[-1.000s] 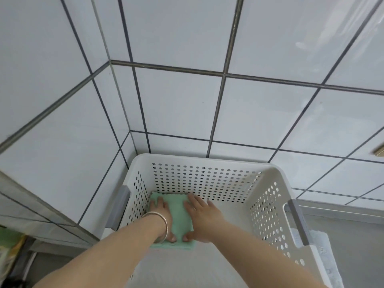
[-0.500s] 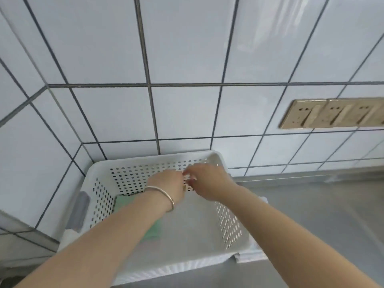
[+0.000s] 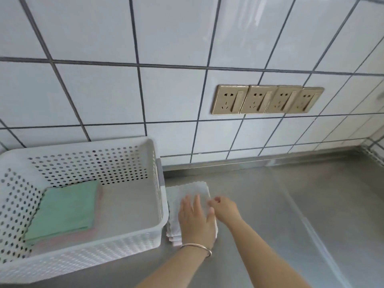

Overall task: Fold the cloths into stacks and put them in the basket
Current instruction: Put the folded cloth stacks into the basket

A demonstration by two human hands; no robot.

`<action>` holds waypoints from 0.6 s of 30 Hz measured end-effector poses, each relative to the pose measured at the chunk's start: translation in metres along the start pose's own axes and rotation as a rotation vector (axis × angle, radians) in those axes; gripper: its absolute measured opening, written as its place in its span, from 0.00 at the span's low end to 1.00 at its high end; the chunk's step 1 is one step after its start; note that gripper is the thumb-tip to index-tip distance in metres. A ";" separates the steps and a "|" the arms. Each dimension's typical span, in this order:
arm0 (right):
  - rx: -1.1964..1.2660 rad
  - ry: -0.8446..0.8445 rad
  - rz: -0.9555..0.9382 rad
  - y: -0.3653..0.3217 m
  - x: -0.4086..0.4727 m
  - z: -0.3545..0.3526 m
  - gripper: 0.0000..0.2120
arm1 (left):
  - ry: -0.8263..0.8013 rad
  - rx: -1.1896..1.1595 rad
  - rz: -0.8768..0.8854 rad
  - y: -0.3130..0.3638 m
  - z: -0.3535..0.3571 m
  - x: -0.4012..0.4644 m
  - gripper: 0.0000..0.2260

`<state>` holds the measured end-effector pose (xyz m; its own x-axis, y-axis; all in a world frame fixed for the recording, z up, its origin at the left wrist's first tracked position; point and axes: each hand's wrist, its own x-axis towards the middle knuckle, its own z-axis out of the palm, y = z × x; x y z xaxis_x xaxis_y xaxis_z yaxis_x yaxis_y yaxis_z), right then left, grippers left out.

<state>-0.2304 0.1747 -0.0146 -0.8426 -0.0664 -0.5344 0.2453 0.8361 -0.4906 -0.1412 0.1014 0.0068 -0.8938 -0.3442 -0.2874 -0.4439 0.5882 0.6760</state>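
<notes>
A white perforated basket (image 3: 160,215) stands on the steel counter at the left. Inside it, against the left wall, lies a folded stack with a green cloth (image 3: 64,210) on top and pink layers under it. Just right of the basket sits a stack of folded white cloths (image 3: 187,192). My left hand (image 3: 196,222) lies flat on top of that white stack, fingers spread, a bangle on the wrist. My right hand (image 3: 223,207) touches the stack's right edge with curled fingers; whether it grips the edge I cannot tell.
The steel counter (image 3: 291,215) stretches to the right and front of the white stack. The tiled wall behind carries a row of gold sockets (image 3: 268,99). The counter meets a side wall at the far right.
Both hands left the basket, where they were pressing the green stack, and moved right onto the white cloth stack on the counter. The view swung right.
</notes>
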 end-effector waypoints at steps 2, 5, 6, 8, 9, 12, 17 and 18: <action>0.029 -0.021 0.027 0.001 0.007 0.016 0.15 | 0.046 0.138 -0.093 -0.014 0.007 0.019 0.40; 0.094 0.030 0.079 -0.001 0.016 0.030 0.23 | 0.112 0.171 -0.186 -0.031 0.013 0.040 0.30; 0.068 0.059 0.073 -0.001 0.017 0.033 0.24 | 0.140 0.143 -0.211 -0.036 0.015 0.045 0.30; -0.029 0.119 0.033 0.001 0.016 0.036 0.21 | 0.195 0.000 -0.266 -0.044 0.019 0.052 0.34; -0.083 0.150 0.006 0.003 0.016 0.037 0.20 | 0.220 -0.092 -0.299 -0.046 0.022 0.055 0.35; -0.169 0.204 -0.062 0.004 0.012 0.040 0.14 | 0.260 -0.198 -0.323 -0.048 0.025 0.056 0.36; -0.164 0.210 -0.081 0.008 0.010 0.033 0.10 | 0.269 -0.188 -0.252 -0.048 0.028 0.051 0.35; -0.148 0.192 -0.079 0.008 0.010 0.032 0.10 | 0.270 -0.188 -0.249 -0.048 0.028 0.052 0.34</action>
<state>-0.2217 0.1637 -0.0459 -0.9355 -0.0414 -0.3510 0.1145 0.9041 -0.4116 -0.1685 0.0754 -0.0597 -0.7006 -0.6536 -0.2862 -0.6027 0.3274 0.7277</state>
